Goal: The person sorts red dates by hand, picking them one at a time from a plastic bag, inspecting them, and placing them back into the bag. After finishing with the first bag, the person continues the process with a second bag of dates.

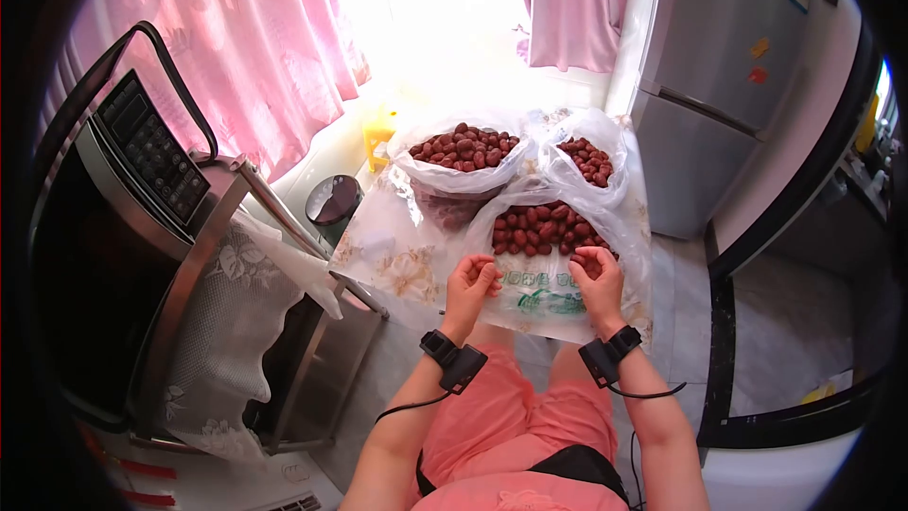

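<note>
Three clear plastic bags of red dates sit on the table. The nearest bag (544, 301), printed in green, lies open with red dates (539, 227) heaped at its far side. At its left edge my left hand (476, 282) is closed, thumb against curled fingers; what they hold, if anything, is hidden. My right hand (600, 282) is at the bag's right side, its fingers pinched on what looks like a single red date (580, 260). Behind stand a fuller bag (454, 180) on the left and a smaller bag (610, 191) on the right.
A flowered cloth covers the table (402, 270). To the left a microwave (123, 161) stands on a metal rack, with a round dark-lidded bin (333, 199) and a yellow stool (378, 132) beyond. A grey refrigerator (705, 85) is at the right.
</note>
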The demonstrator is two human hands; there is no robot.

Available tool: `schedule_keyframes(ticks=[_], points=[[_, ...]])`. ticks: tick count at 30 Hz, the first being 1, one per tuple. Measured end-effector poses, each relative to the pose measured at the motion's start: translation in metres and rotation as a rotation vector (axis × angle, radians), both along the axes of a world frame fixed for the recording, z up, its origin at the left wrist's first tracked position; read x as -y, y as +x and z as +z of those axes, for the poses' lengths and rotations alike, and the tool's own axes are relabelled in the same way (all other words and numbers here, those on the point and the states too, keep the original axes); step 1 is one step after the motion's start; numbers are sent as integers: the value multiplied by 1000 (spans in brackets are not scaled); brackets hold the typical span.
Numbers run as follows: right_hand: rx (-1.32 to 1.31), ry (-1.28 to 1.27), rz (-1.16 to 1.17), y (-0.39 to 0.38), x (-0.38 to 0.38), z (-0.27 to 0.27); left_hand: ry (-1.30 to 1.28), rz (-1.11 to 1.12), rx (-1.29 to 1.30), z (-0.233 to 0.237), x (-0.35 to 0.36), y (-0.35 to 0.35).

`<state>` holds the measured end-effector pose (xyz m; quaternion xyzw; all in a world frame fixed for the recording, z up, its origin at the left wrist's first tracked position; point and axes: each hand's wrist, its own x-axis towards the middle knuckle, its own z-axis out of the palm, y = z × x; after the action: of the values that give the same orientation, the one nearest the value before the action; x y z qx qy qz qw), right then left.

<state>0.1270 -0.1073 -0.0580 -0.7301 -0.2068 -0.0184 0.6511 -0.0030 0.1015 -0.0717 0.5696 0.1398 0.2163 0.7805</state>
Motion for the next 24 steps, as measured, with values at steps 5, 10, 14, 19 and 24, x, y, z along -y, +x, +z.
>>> schedule_keyframes(ticks=[5,10,14,19,24], points=[[123,-29,-13,-4,2,-6,20,-21,-10,3,-1,-4],[180,-14,-26,-9,3,-5,27,-47,-13,5,-2,-7],[269,-45,-18,-11,-1,3,37,-48,-24,5,-4,-6],[10,161,119,-12,-17,0,6,-8,-24,8,3,-6],[-424,468,151,-13,-22,24,-30,-216,-51,13,-7,-18]])
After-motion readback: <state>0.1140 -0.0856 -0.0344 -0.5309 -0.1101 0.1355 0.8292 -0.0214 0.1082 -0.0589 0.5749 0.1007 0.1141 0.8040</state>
